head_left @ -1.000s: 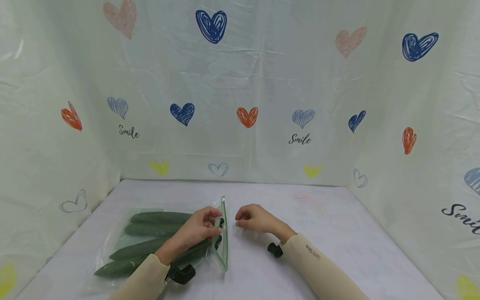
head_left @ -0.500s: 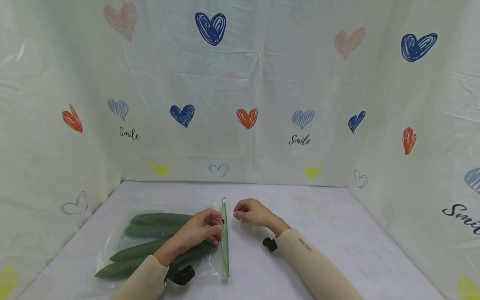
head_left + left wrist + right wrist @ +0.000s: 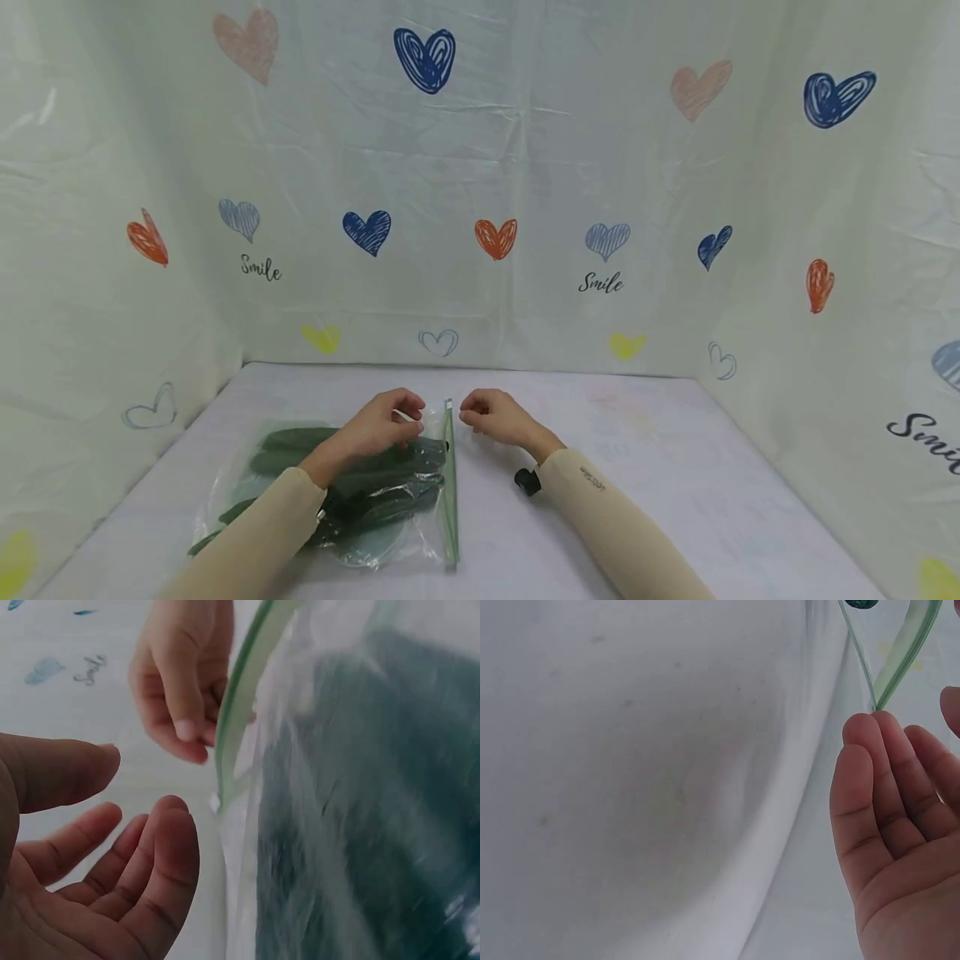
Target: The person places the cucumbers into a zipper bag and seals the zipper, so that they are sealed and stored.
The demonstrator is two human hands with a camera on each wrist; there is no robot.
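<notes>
A clear zip bag [image 3: 420,537] lies on the left half of the table with several cucumbers [image 3: 386,506] inside. Its green zip strip [image 3: 451,508] runs along the right end, and a small white slider [image 3: 215,802] sits at the strip's far corner. My left hand [image 3: 378,427] hovers over the bag, thumb and fingers apart with nothing between them. Just right of the strip's far end is my right hand [image 3: 498,417], fingers loosely bent and holding nothing. In the right wrist view its fingertips [image 3: 859,727] overlap the strip's end.
The pale table [image 3: 637,492] stretches out to the right of the bag. A white curtain [image 3: 555,183] printed with hearts stands behind and on both sides. A black wrist camera [image 3: 527,482] is strapped under the right wrist.
My left hand has let go of the bag's mouth and moved up and left over the bag. The zip strip now lies straighter and narrower. My right hand has moved slightly away from me and left.
</notes>
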